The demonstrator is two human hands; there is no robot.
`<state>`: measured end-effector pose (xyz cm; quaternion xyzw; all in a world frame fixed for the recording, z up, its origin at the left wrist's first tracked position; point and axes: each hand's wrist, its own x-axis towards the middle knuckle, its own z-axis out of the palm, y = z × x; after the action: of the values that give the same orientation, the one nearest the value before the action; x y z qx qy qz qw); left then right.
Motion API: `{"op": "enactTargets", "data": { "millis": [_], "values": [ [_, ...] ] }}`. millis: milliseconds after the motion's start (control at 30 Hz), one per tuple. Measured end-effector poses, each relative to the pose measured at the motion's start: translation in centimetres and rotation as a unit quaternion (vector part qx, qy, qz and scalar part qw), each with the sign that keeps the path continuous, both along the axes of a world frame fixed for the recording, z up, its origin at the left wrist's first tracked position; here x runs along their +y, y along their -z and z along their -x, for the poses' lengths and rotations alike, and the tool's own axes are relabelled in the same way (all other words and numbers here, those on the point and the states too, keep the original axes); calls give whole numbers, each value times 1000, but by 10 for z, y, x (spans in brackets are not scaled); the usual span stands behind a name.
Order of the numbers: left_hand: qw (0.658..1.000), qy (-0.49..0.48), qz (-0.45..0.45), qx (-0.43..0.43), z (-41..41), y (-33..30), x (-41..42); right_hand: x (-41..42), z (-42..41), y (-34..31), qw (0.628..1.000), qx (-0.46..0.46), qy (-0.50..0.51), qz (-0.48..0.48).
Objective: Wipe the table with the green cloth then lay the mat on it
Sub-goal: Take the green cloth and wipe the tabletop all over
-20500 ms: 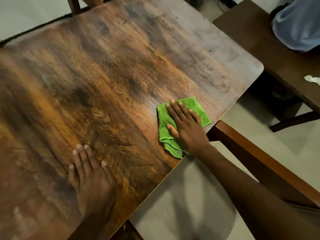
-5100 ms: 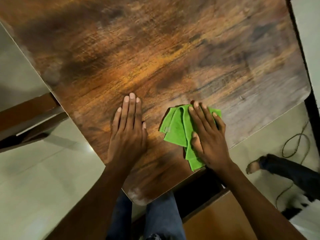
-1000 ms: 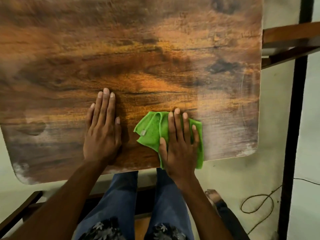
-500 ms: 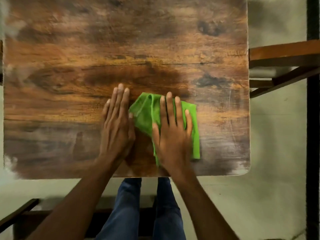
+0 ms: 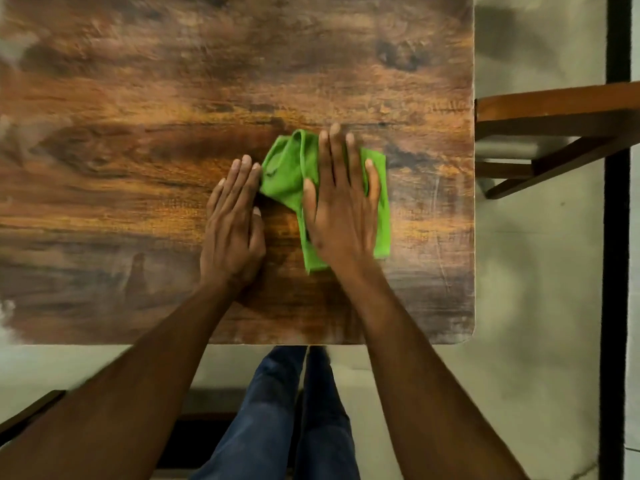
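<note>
Beside table (image 5: pixel 138 98) — wooden chair (image 5: pixel 554 109), dark post (image 5: pixel 616 202).

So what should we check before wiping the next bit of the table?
1. Right hand flat on the green cloth: ok.
2. Cloth spread flat: not ok, its left part is bunched.
3. Left hand flat on the wooden table, fingertips at the cloth's edge: ok.
4. Whitish smears near the table's right edge: not ok, not yet wiped off.
5. Mat ready nearby: cannot tell, none in view.
</note>
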<state>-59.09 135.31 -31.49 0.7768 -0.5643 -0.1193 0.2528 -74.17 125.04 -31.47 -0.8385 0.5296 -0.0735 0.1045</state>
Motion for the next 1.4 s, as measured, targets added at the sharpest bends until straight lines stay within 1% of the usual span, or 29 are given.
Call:
{"op": "enactTargets", "data": {
  "millis": [67,133,267,400,500,600,667,733,800,867,967,1033,1100,1167,1333,1400],
  "values": [
    [1000,1,-9,-13,1,-1,-1,-17,-7,-2,1000,5,-2,1],
    [1000,0,-11,-14,1,-3,0,-5,-1,-2,1000,3,-3,3],
    [1000,-4,-6,10,1,-9,0,70,16,-3,999,18,48,-16],
    [998,-18,16,62,-2,-10,0,166,-11,-11,995,31,76,-54],
    [996,-9,26,90,-6,-8,2,187,-23,-9,995,37,72,-64],
    [996,-4,29,87,-8,-7,1,173,8,-6,997,25,31,-65],
    [997,-3,23,73,-5,-9,1,160,46,-7,997,29,43,-58],
    [999,-2,14,52,-2,-11,1,140,82,-8,995,57,69,-52],
    [999,-1,6,38,-2,-10,0,111,99,-9,993,79,71,-43],
    [999,-2,3,32,-1,-9,-1,72,92,-10,994,77,73,-27],
    [1000,-5,8,25,0,-8,-1,-8,57,-6,997,51,65,10],
    [1000,-5,9,22,0,-7,-1,-54,38,-6,997,46,56,18],
    [1000,-3,6,21,0,-7,-2,-62,37,-8,997,46,51,22],
    [1000,-6,4,19,1,-8,-2,-32,51,-8,998,47,45,25],
    [1000,-9,-1,18,0,-6,-2,105,117,-10,994,83,68,-32],
    [1000,-8,-2,16,1,-6,-3,126,135,-10,992,94,69,-45]
  ]
}}
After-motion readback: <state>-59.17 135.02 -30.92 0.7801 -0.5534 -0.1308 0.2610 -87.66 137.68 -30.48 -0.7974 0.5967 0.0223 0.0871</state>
